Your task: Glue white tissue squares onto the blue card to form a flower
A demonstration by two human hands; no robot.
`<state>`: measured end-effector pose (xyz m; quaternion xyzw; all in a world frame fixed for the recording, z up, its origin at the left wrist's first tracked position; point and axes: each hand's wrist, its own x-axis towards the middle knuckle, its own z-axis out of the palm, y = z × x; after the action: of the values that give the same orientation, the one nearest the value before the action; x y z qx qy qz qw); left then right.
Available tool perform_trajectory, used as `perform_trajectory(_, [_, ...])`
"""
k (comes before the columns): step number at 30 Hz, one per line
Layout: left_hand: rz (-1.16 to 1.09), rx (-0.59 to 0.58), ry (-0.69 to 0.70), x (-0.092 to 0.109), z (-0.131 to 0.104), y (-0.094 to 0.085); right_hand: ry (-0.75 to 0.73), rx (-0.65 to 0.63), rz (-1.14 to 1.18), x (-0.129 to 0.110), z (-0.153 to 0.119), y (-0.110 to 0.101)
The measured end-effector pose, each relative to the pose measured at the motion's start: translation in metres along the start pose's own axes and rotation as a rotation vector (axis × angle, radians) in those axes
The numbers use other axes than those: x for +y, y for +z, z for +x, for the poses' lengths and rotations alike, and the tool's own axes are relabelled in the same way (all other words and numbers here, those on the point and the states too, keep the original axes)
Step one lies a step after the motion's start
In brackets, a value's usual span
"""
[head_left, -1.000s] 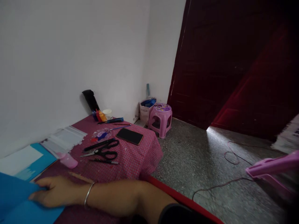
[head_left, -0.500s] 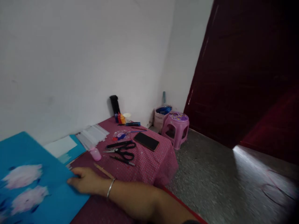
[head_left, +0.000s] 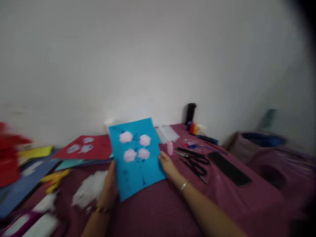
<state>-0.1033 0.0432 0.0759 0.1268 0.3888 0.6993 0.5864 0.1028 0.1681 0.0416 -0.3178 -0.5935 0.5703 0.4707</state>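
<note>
A blue sheet [head_left: 135,171] with four-sided corners bears several pale pink painted flowers and dark blue strokes; it is held up, tilted, above the table. My left hand [head_left: 110,184] grips its left edge, fingers mostly hidden behind it. On the right edge, my right hand [head_left: 168,164] is closed on the sheet. Just beyond my right hand stands a small pink bottle [head_left: 170,148]. Black-handled scissors [head_left: 196,161] lie to the right of that hand. Crumpled white material [head_left: 90,189] rests left of my left hand.
A red sheet [head_left: 98,147] with pale flowers, a yellow glue gun [head_left: 54,180] and a red object [head_left: 7,158] are at left. At right are a phone [head_left: 229,168], paint bottles [head_left: 193,128], white sticks [head_left: 167,134] and a bin [head_left: 261,140]. The wall stands behind.
The view has swung left, bringing the whole blue sheet, my left hand and the table's left side into sight. My right hand still holds the sheet's edge.
</note>
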Motion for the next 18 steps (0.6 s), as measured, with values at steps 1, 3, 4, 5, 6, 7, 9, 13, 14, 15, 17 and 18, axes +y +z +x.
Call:
perform_trajectory(1, [0.019,-0.038,-0.008,0.000,0.000,0.001,0.023,-0.025,0.025,0.002,0.001,0.000])
perform_trajectory(3, [0.084,-0.072,0.053,-0.001,0.006,0.004,0.072,-0.051,0.070,0.008,0.004,-0.001])
perform_trajectory(4, [0.152,-0.046,0.077,-0.002,0.010,0.004,0.114,0.007,0.100,0.010,0.005,-0.002])
perform_trajectory(5, [0.171,-0.019,0.099,-0.003,0.014,0.004,0.136,0.035,0.119,0.012,0.006,-0.002])
perform_trajectory(6, [0.186,0.003,0.123,-0.004,0.016,0.003,0.146,0.037,0.124,0.013,0.007,-0.003])
perform_trajectory(7, [0.202,0.026,0.151,-0.004,0.018,0.002,0.154,0.050,0.126,0.013,0.007,-0.004])
perform_trajectory(9, [0.227,0.067,0.232,-0.007,0.019,-0.002,0.152,0.061,0.112,0.011,0.005,-0.005])
perform_trajectory(13, [0.312,0.139,0.398,-0.010,0.017,-0.007,0.140,0.076,0.083,0.010,0.004,-0.007])
perform_trajectory(14, [0.334,0.154,0.426,-0.010,0.016,-0.007,0.139,0.075,0.084,0.010,0.004,-0.007])
perform_trajectory(15, [0.354,0.167,0.450,-0.011,0.015,-0.007,0.140,0.076,0.087,0.010,0.005,-0.007])
perform_trajectory(17, [0.384,0.186,0.488,-0.011,0.014,-0.007,0.147,0.085,0.098,0.011,0.006,-0.008])
perform_trajectory(18, [0.393,0.189,0.500,-0.011,0.014,-0.006,0.152,0.090,0.102,0.012,0.006,-0.008])
